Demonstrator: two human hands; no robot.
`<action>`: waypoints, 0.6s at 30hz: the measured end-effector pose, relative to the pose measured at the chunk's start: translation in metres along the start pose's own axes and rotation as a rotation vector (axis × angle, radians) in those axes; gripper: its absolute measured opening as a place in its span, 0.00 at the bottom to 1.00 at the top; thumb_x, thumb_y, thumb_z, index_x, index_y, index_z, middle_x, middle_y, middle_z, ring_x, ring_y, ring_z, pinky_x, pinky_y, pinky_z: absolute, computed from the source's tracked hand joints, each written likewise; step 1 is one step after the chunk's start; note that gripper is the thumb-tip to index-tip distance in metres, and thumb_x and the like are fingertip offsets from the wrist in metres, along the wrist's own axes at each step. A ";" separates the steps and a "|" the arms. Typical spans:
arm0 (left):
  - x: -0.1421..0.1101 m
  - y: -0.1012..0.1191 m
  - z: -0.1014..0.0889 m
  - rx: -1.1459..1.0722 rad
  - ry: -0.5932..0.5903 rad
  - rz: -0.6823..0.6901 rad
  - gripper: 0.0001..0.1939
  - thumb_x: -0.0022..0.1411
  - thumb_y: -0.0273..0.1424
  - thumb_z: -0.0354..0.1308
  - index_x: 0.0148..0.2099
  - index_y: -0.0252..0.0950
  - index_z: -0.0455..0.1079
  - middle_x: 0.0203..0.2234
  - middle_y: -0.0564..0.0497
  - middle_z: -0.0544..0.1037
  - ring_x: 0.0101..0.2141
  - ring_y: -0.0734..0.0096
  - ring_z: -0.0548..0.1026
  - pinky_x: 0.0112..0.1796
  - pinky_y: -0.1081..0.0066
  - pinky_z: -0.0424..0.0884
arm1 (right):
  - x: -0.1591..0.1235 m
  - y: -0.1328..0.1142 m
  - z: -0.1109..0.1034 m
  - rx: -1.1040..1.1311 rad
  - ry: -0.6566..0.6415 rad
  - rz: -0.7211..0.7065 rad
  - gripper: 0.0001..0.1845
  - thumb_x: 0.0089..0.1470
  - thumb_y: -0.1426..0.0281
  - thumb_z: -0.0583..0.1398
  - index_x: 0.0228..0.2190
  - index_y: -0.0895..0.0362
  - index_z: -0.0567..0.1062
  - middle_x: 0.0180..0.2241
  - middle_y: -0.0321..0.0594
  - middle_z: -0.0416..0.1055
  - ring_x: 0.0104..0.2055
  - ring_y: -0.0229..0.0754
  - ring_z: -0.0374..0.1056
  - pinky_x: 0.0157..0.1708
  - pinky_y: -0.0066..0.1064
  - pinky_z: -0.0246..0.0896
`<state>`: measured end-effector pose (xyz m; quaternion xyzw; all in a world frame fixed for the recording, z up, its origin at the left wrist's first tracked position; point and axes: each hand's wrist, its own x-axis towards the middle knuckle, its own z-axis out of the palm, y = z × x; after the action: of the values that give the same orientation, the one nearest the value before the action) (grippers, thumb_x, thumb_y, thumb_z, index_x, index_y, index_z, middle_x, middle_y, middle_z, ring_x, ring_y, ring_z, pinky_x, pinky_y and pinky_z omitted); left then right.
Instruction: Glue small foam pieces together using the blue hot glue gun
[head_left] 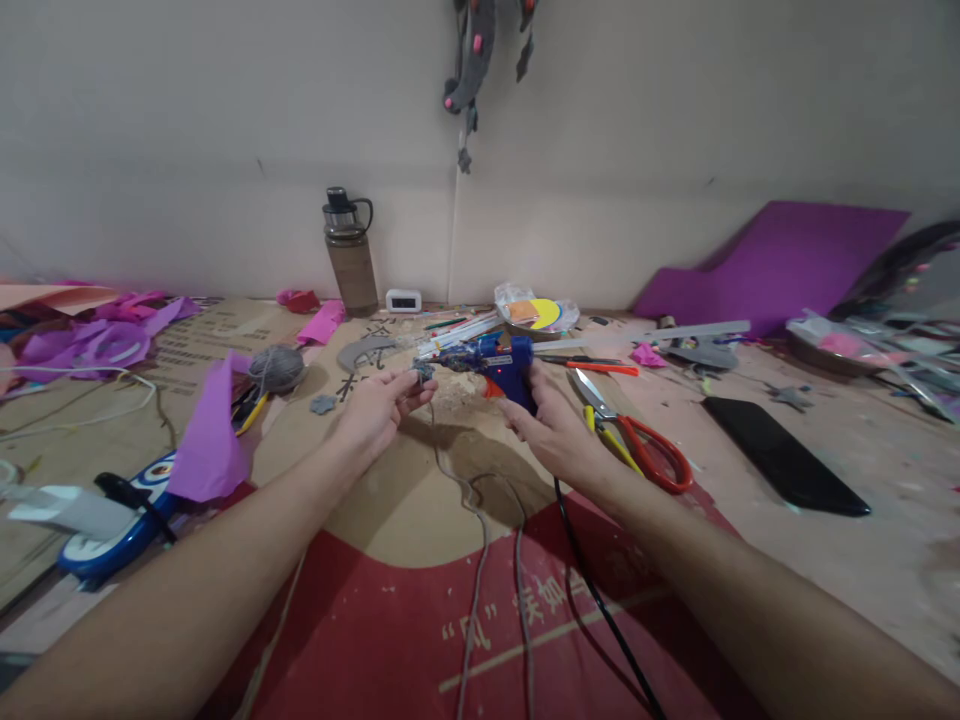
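My right hand [551, 420] is wrapped round the handle of a blue glue gun [511, 372] with a red-orange trigger and a glue stick in its back. Its nozzle points left and reaches a small grey felt piece [424, 372], pinched in the fingertips of my left hand [382, 408]. Grey yarn [442, 460] hangs down from near that piece and loops over the cardboard. From the gun a black cord [592, 585] runs to the lower right. Another small grey felt shape [323, 403] and a grey felt crescent [365, 352] lie left of my hands.
Red-handled scissors [656, 452] and a black phone [784, 455] lie at right. A bottle [351, 260] and a small digital clock [403, 300] stand by the wall. At left are a yarn ball [277, 368] and purple felt [214, 440]. A felt hanging [472, 60] is overhead.
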<state>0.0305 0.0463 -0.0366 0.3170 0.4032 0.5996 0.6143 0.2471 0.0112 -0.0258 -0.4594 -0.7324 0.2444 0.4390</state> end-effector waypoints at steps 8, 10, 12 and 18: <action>-0.005 0.000 0.004 0.045 0.023 0.033 0.06 0.58 0.20 0.59 0.29 0.27 0.73 0.24 0.45 0.79 0.28 0.73 0.79 0.32 0.76 0.77 | -0.001 0.000 0.000 -0.163 -0.079 -0.084 0.26 0.59 0.65 0.53 0.57 0.59 0.60 0.53 0.52 0.69 0.58 0.53 0.63 0.59 0.51 0.56; -0.007 0.001 0.005 0.055 0.028 0.034 0.06 0.58 0.20 0.59 0.28 0.28 0.73 0.24 0.45 0.78 0.28 0.72 0.79 0.33 0.75 0.77 | -0.002 -0.001 0.000 -0.188 -0.077 -0.072 0.26 0.58 0.67 0.53 0.57 0.59 0.60 0.52 0.53 0.69 0.58 0.54 0.62 0.58 0.51 0.57; -0.008 0.001 0.007 0.060 0.033 0.037 0.06 0.57 0.21 0.60 0.28 0.28 0.72 0.23 0.46 0.78 0.27 0.72 0.79 0.34 0.73 0.77 | -0.002 -0.003 0.001 -0.221 -0.071 -0.054 0.25 0.57 0.68 0.54 0.56 0.59 0.61 0.52 0.54 0.69 0.59 0.55 0.62 0.57 0.51 0.57; -0.011 0.003 0.009 0.072 0.046 0.035 0.07 0.57 0.21 0.60 0.27 0.29 0.70 0.22 0.48 0.77 0.25 0.73 0.78 0.35 0.72 0.77 | -0.005 -0.008 0.003 -0.251 -0.063 -0.081 0.22 0.58 0.67 0.53 0.53 0.59 0.62 0.50 0.53 0.71 0.55 0.55 0.65 0.53 0.50 0.60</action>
<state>0.0380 0.0367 -0.0286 0.3321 0.4329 0.6023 0.5827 0.2420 0.0035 -0.0228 -0.4727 -0.7888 0.1471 0.3643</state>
